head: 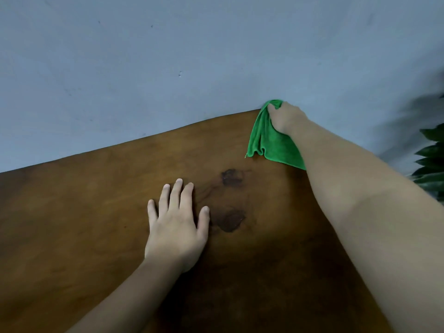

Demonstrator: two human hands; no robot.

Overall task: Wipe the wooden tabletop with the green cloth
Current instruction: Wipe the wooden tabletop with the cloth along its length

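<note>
From the head view, nothing here bears a brand, label or readable writing. There is one wooden tabletop (pixel 84 212), one green cloth (pixel 269 143) and two bare hands. The right hand (pixel 286 117) is closed around a bunched fold of the green cloth at the far right corner of the tabletop, against the blue-grey wall (pixel 168 68); the rest of the cloth trails from the fist toward the near side and lies on the wood. The left hand (pixel 176 227) lies open, palm down, fingers spread flat on the wood near the tabletop's middle, gripping nothing. Two dark knots (pixel 231 177) mark the wood just right of that hand, one farther and one nearer. Dark green leaves (pixel 432 162) show past the tabletop's right edge.
</note>
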